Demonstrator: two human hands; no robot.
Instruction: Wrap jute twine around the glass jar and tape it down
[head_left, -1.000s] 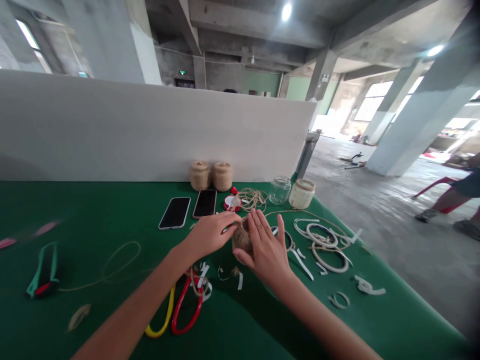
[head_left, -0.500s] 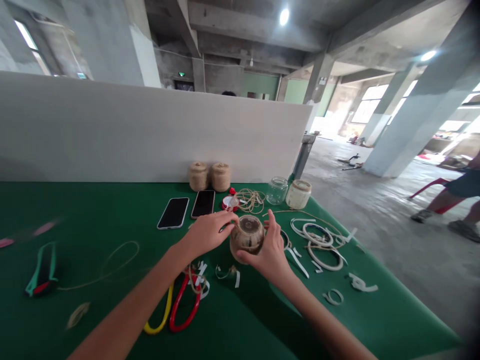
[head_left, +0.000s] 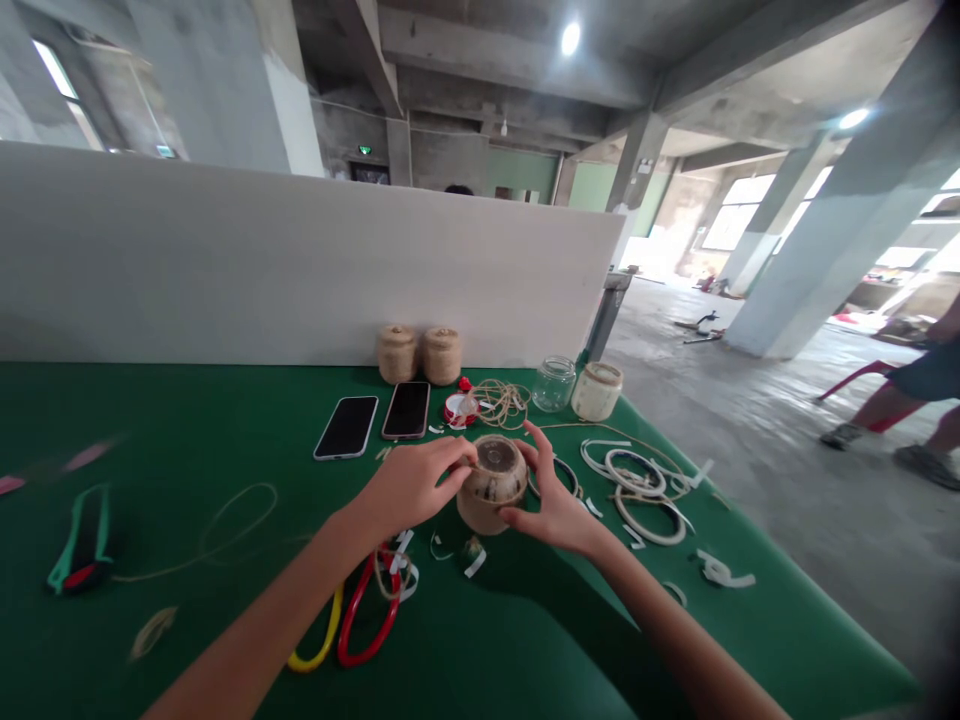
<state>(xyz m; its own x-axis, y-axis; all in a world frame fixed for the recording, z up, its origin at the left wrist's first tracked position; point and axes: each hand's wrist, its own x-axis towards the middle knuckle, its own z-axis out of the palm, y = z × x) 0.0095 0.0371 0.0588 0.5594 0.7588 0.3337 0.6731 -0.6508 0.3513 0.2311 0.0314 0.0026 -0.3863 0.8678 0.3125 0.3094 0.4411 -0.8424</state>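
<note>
A glass jar partly wrapped in brown twine (head_left: 493, 485) is tilted, its base facing me, just above the green table (head_left: 187, 430). My right hand (head_left: 555, 500) cradles the jar from the right, fingers curled round it. My left hand (head_left: 412, 483) presses its fingertips against the jar's left side, pinching the twine there. Loose twine (head_left: 504, 400) trails from the jar toward the back of the table.
Two twine spools (head_left: 418, 354) stand by the white partition (head_left: 300, 265). Two phones (head_left: 379, 418), a red tape roll (head_left: 459, 405), an empty jar (head_left: 556, 383) and a wrapped jar (head_left: 597, 389) lie behind. White strips (head_left: 637, 475) right; red-and-yellow scissors (head_left: 352, 620) near; green cutter (head_left: 82, 545) left. A seated person's legs (head_left: 900, 410) far right.
The jar went from hidden under my right palm to tilted up with its base toward me. My right hand slid lower round its side; my left hand stayed pinching at its left.
</note>
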